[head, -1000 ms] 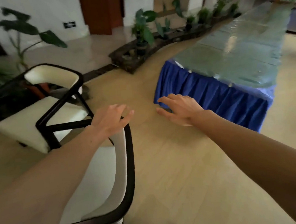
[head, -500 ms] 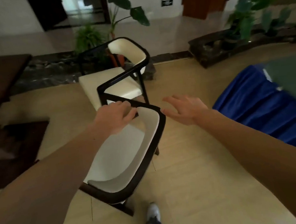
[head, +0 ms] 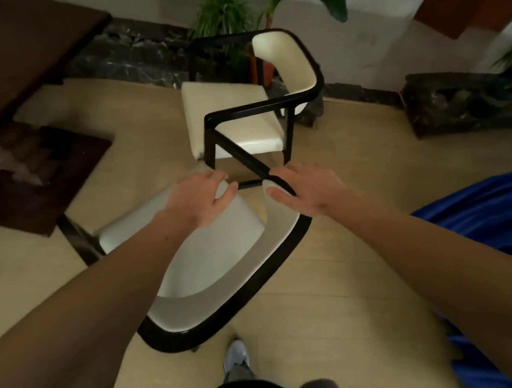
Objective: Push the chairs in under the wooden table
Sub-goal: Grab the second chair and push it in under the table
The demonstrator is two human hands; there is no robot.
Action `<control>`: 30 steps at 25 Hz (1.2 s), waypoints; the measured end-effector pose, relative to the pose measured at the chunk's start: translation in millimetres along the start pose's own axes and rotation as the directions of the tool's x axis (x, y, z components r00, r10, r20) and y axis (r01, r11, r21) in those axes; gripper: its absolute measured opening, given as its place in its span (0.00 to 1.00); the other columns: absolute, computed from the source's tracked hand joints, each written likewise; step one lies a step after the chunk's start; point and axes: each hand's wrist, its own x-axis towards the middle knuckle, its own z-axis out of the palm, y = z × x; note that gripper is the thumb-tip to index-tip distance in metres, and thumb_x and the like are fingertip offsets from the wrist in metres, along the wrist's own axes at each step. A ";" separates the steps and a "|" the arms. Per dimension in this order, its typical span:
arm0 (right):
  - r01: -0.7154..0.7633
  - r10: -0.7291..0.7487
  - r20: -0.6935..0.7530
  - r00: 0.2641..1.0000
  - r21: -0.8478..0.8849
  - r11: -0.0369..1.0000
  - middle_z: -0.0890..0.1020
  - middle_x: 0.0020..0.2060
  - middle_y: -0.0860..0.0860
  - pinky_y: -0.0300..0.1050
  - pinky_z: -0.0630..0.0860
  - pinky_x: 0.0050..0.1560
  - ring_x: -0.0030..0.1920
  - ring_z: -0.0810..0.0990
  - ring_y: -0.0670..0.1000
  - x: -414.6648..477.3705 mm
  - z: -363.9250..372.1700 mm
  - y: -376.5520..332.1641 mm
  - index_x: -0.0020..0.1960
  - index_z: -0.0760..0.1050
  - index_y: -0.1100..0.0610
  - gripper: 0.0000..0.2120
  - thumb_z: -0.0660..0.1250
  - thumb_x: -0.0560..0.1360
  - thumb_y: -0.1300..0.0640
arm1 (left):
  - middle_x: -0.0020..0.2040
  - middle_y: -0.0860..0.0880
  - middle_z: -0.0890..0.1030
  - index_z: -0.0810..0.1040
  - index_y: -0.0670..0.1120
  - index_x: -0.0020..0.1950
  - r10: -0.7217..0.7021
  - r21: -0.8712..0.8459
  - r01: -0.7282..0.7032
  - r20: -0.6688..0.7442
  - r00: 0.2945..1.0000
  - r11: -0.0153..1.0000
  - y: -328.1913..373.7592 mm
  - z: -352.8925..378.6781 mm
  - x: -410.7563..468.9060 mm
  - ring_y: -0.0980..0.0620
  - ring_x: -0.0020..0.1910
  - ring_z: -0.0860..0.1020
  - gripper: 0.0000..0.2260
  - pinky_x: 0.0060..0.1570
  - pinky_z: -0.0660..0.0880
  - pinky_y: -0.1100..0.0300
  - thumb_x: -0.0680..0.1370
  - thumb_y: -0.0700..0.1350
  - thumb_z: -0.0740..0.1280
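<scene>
The near chair (head: 211,261), black-framed with cream padding, stands right in front of me, its curved back toward my legs. My left hand (head: 200,199) lies on the cream padding with fingers curled over its far edge. My right hand (head: 306,188) grips the black rim at the chair's right end, thumb on the cream inner side. A second matching chair (head: 234,117) stands just beyond, its black arm nearly touching the near chair. The dark wooden table (head: 11,45) fills the upper left corner.
The table's dark base (head: 35,179) sits on the floor at left. A blue-skirted table (head: 489,232) is close on my right. Potted plants (head: 226,13) and a dark stone planter border (head: 460,103) line the far wall. My shoe (head: 235,358) is behind the near chair.
The view has swung left and down, bringing the wooden table in. My right hand moved from open air onto the near chair's rim; my left hand shifted further over the chair.
</scene>
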 end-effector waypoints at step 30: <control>0.625 -0.604 0.289 0.743 0.024 0.780 0.74 0.69 0.57 0.60 0.66 0.68 0.67 0.73 0.61 82.2 199.2 51.3 0.75 0.64 0.50 0.36 0.44 0.77 0.30 | 0.68 0.46 0.77 0.71 0.50 0.72 -0.796 0.076 0.795 0.127 0.591 0.602 70.9 178.9 -137.0 0.43 0.68 0.74 0.34 0.68 0.67 0.44 0.79 0.67 0.42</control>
